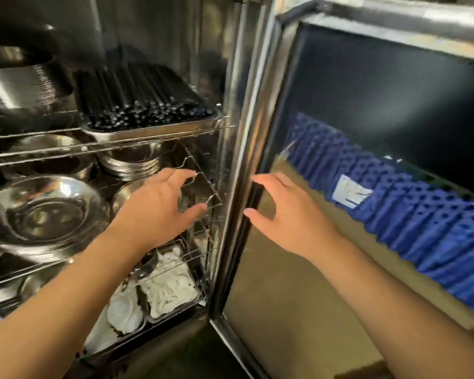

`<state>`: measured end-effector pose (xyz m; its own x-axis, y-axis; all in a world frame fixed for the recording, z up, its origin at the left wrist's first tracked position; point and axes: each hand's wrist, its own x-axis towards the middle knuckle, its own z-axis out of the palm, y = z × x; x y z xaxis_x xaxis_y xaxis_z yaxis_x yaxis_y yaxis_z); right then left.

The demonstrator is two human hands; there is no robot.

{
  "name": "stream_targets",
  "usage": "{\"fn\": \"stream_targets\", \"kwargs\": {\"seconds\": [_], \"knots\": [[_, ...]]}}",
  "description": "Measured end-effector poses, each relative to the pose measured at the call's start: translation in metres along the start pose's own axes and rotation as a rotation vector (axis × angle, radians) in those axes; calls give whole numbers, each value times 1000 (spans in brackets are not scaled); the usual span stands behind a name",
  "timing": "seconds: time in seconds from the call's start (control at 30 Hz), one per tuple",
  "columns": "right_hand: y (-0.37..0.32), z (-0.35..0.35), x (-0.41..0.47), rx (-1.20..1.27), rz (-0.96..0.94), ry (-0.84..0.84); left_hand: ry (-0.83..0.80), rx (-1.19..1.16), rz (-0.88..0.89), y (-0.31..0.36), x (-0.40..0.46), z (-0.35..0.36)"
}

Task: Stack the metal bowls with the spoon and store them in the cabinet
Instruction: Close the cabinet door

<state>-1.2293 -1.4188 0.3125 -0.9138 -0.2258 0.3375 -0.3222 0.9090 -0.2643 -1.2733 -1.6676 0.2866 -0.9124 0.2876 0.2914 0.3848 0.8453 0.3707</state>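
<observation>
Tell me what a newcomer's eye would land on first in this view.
Two bare arms reach into an open steel cabinet: the left hand hovers open by the wire rack, the right hand near the door's edge. Shiny metal bowls fill the middle shelf at left, and black chopsticks fill a tray above.

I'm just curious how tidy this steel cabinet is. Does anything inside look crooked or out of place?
Nothing is spilled or broken. One oddity: a bare wire rack leans tilted against the cabinet's right wall beside the left hand, while the other shelves lie level.
</observation>
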Motion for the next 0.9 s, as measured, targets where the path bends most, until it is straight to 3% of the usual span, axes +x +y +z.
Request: {"fn": "stream_targets", "kwargs": {"seconds": [0.37, 0.57, 0.73, 0.9], "knots": [[59, -210, -195, -267, -11, 447, 146, -161, 296, 232, -58, 32], [80, -298, -279, -447, -153, 750, 134, -182, 382, 321, -103, 56], [101, -313, -298, -93, 296, 641, 193, -197, 443, 369, -124, 48], [116, -301, -298, 317, 277, 534, 232, -226, 507, 406, -136, 34]]}}
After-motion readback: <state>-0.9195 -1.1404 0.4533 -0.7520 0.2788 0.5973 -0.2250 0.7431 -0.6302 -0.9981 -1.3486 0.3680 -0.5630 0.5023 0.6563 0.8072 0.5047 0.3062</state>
